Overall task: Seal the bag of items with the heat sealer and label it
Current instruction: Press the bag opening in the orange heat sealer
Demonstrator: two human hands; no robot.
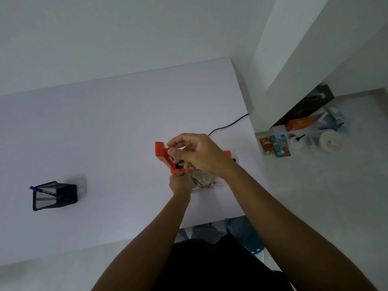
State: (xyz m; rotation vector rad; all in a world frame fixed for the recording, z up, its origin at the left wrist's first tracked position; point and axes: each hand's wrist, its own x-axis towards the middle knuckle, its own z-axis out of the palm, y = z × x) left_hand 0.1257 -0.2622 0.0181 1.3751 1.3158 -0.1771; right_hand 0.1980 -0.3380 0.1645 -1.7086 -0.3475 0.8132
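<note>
Clear bag (204, 180) of small items lying on the white table (105, 127), right of centre, just on the near side of the orange heat sealer (162, 153). Contents blurred, brownish and pale, not identifiable; most of the bag hidden under the right wrist. Bag's far edge reaching the sealer's front, whether inside the sealing slot impossible to tell.

Left hand (180, 182) at the bag's left end, fingers curled and seemingly pinching the bag's edge against the sealer's near lip; exact contact hard to make out. Right hand (195, 154) above the sealer, thumb and fingers curled together over its arm, covering the middle of the machine; whether grasping the arm, or anything at all, not clear.

Only the sealer's left end and a sliver at the right showing. Black cord (226, 125) running from behind the hand to the table's far right edge, then out of sight.

Well apart at the left, a black mesh pen holder (55, 195) with a blue pen (39, 189) inside.

On the floor at the right, blurred packets (275, 145), a white tub (330, 141) and an orange box (299, 123), partly hidden by a wall.
</note>
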